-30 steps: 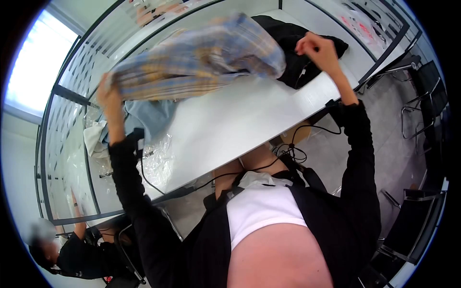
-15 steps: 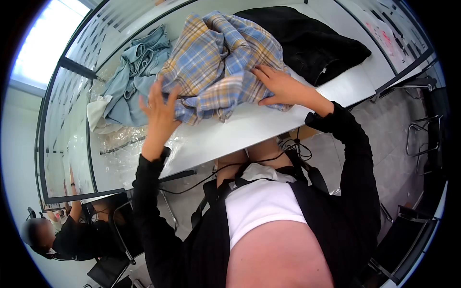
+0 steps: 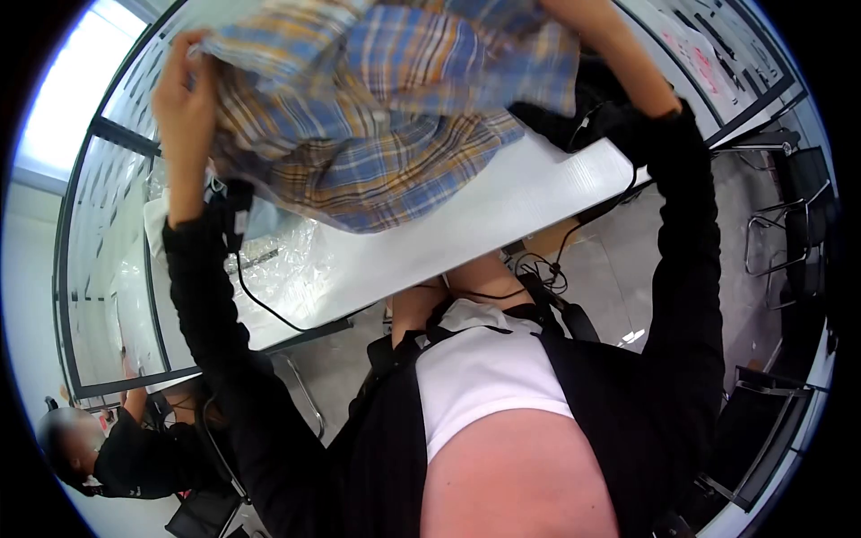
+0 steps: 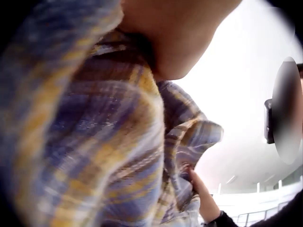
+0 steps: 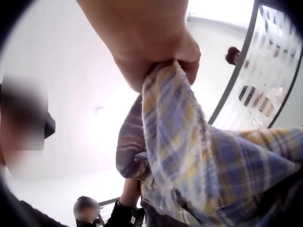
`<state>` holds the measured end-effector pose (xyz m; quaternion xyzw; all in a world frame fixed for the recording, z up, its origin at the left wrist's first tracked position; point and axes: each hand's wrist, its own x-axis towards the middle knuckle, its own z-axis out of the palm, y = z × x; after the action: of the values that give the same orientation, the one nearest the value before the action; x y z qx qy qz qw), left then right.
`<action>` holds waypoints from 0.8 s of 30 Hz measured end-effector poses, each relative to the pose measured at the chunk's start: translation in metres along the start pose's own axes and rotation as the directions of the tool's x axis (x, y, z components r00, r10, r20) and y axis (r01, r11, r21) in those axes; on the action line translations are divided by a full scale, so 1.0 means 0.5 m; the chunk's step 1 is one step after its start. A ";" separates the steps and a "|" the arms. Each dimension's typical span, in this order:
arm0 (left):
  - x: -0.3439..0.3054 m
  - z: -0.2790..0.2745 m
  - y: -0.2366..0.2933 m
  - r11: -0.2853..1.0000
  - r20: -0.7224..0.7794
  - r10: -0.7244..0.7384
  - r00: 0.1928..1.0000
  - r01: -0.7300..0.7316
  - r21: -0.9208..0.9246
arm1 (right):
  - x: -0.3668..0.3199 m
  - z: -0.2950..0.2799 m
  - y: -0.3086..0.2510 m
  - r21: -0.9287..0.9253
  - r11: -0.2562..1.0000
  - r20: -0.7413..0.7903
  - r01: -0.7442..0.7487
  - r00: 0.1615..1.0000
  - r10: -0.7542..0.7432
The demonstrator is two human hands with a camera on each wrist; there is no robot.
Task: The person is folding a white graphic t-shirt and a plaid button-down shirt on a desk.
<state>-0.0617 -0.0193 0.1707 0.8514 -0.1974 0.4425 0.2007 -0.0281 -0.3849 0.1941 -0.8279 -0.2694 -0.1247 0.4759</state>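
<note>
Blue-and-yellow plaid shirt [image 3: 386, 170], white table [image 3: 404, 251]

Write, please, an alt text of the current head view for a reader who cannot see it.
A left hand and a right hand, the latter partly cut off by the top edge, hold up a blue-and-yellow plaid garment over a white table. Clear plastic lies on the table at image left, and part of a black garment shows at image right.

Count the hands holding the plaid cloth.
2. The left hand grips the plaid cloth at its left end in the head view; the right hand, cut off there, grips it in the right wrist view. No third shows.
</note>
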 end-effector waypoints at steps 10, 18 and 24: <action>0.042 -0.045 0.009 0.923 0.366 0.140 0.920 -0.254 0.288 | 0.054 -0.004 0.202 -0.682 0.580 0.119 0.446 0.850 -0.514; -0.147 -0.015 -0.141 0.870 0.637 -0.233 0.735 0.450 -0.201 | 0.047 0.096 0.267 0.465 0.883 -0.202 -0.062 0.964 0.175; -0.201 0.035 -0.153 0.807 -0.082 -0.444 0.892 0.358 -0.470 | 0.092 0.142 0.233 0.860 0.509 -0.255 0.028 0.888 0.382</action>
<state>-0.0640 0.0519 0.0653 0.7598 -0.0878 0.4113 0.4958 0.0721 -0.3559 0.0946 -0.4690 -0.0995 -0.0998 0.8719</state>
